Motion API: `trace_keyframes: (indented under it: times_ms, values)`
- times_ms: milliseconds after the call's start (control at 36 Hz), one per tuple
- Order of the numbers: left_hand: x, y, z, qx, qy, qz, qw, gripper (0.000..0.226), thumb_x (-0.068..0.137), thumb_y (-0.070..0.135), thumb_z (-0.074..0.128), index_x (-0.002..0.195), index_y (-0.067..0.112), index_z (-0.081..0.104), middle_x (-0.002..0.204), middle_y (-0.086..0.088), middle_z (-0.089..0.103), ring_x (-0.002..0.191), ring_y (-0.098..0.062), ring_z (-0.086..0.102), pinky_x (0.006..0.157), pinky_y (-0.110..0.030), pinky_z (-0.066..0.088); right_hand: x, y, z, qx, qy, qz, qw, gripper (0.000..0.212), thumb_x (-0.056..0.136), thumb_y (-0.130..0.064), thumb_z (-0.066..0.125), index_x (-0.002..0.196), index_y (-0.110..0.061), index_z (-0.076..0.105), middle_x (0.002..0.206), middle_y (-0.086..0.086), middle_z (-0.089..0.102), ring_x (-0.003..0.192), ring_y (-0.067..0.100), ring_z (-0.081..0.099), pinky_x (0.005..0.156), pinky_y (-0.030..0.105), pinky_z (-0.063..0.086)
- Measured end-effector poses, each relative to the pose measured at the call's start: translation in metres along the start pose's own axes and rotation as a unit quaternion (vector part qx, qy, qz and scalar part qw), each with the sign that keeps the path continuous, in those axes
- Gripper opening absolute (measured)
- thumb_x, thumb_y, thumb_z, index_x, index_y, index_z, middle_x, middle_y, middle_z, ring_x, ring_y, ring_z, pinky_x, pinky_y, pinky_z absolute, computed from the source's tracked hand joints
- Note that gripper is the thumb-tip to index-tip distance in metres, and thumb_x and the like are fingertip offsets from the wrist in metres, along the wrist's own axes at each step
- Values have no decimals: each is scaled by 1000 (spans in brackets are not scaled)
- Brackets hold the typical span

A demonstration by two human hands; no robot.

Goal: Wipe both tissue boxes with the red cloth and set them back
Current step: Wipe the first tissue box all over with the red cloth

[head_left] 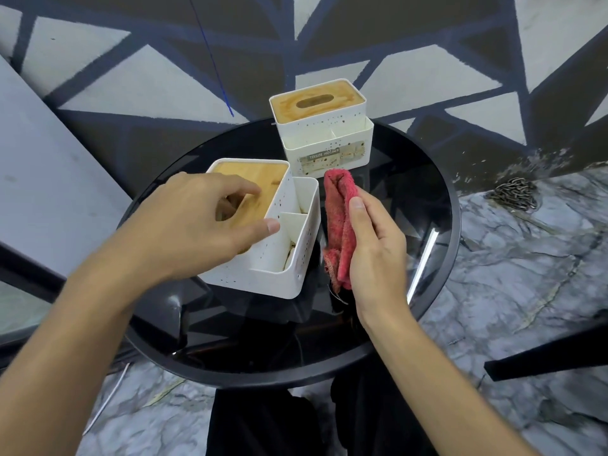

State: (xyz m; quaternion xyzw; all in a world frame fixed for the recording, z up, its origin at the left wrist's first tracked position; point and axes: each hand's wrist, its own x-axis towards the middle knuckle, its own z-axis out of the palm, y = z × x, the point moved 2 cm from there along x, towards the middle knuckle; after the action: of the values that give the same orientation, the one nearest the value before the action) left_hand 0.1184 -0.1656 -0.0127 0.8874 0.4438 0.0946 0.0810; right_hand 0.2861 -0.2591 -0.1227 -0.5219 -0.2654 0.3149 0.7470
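The far tissue box (329, 139) is sitting toward the back of the round black glass table (437, 179), its long axis running left to right and its labelled compartment side facing the person. The slot (314, 102) in its wooden top is lying along the same line.

The near tissue box (292, 258) is sitting closer to the person and to the left of the far tissue box, turned a quarter round from it. Its long axis is running away from the person and its open compartments are facing right. The left hand (197, 225) is reaching over it, fingers curling down onto the wooden lid (260, 174) and thumb pressing at the inner wall, pinching that section.

The right hand (378, 258) is gripping the red cloth (335, 218), thumb (357, 205) pressing on its front. The cloth is folded long and narrow. Its upper end is pointing at the far tissue box, stopping just short of the label, and its frayed end is hanging toward the person. It is hanging just beside the near box's compartment side, and contact is hard to judge.
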Motion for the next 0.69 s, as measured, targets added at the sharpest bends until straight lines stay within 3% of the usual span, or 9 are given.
trace_keyframes:
  times_ms: [83, 194, 250, 361, 472, 556, 611, 667, 694]
  values:
    - [-4, -12, -4, 8, -25, 32, 999, 92, 67, 93, 53, 138, 38, 67, 117, 24, 68, 114, -6, 65, 113, -33, 27, -1, 1, 1, -2, 0, -3, 1000, 32, 115, -27, 48, 137, -26, 72, 125, -10, 77, 119, 14, 73, 103, 53, 61]
    - [-9, -24, -9, -12, -55, 49, 997, 103, 57, 99, 57, 141, 40, 66, 118, 36, 62, 121, 16, 52, 123, -38, 29, -4, 2, 3, -5, -6, 3, 1000, 32, 115, -29, 49, 138, -27, 71, 127, -10, 76, 121, 12, 72, 104, 51, 60]
    - [-9, -26, -10, -18, -57, 55, 997, 105, 54, 99, 59, 141, 40, 66, 115, 40, 59, 122, 23, 46, 114, -30, 36, -6, 2, 4, -3, -9, 8, 1000, 32, 115, -30, 49, 138, -28, 71, 127, -11, 76, 119, 12, 73, 102, 49, 62]
    - [-8, -28, -8, -39, -50, 61, 996, 106, 53, 96, 62, 140, 36, 68, 118, 36, 63, 117, 18, 54, 95, -12, 41, -8, 1, 4, 14, -10, 18, 1000, 31, 115, -29, 48, 135, -29, 72, 121, -11, 78, 106, 7, 76, 79, 33, 66]
    - [-11, -24, -3, -45, -35, 61, 997, 105, 56, 96, 62, 140, 34, 69, 125, 32, 65, 116, 12, 59, 95, -12, 42, -10, 0, 5, 16, 7, 6, 1000, 32, 115, -26, 48, 138, -25, 70, 128, -11, 76, 121, 4, 71, 105, 35, 60]
    - [-14, -20, 0, -46, -23, 49, 997, 105, 57, 97, 59, 140, 33, 69, 133, 26, 66, 117, 4, 62, 99, -24, 44, -18, 1, 7, 18, 17, 10, 1000, 32, 115, -29, 48, 138, -28, 71, 132, -10, 75, 126, 8, 69, 109, 44, 57]
    - [-15, -18, 3, -53, -14, 39, 998, 106, 56, 97, 59, 140, 33, 69, 137, 24, 66, 115, 6, 64, 99, -25, 45, -25, 4, 8, 30, 16, 14, 999, 32, 115, -33, 48, 137, -32, 71, 134, -8, 73, 122, 10, 71, 102, 46, 61]
    - [-15, -17, 5, -55, -6, 30, 998, 107, 55, 98, 58, 139, 34, 70, 136, 24, 67, 113, 9, 63, 100, -28, 48, -34, 4, 11, 57, 7, 24, 998, 31, 115, -35, 47, 133, -36, 72, 132, 2, 72, 95, 13, 76, 74, 39, 66]
    - [-16, -17, 6, -55, -1, 26, 998, 107, 55, 98, 58, 139, 34, 70, 137, 25, 66, 113, 7, 64, 103, -32, 49, -39, 3, 13, 70, 1, 30, 997, 31, 114, -35, 47, 130, -37, 73, 130, 9, 71, 78, 17, 73, 60, 35, 62]
